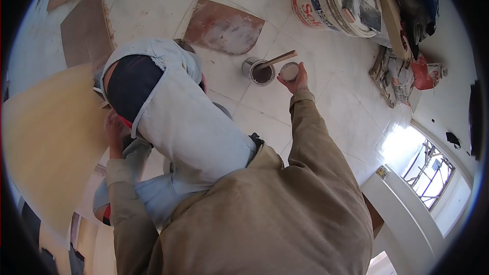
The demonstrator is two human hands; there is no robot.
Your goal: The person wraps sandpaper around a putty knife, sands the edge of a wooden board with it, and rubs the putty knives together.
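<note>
My right hand (298, 80) is closed around a small round cup-like container (289, 71), with a pale grey top facing up at me. Just left of it, an open metal can (251, 64) stands on the floor, holding brownish-grey contents. A wooden stick (277, 59) leans in the can, its end poking out over the rim. My left hand (116, 128) is low beside my bent leg, close to a large yellowish sheet (51, 142). The leg partly hides its fingers, so I cannot make out their grip.
A stained brown board (223, 26) lies on the tiled floor (331, 97) beyond my knee. At the upper right stands a large white bucket (317, 2) with dark tools (362, 10) on its lid. Crumpled bags (407, 74) lie along the right wall. More brown panels (87, 28) are at upper left.
</note>
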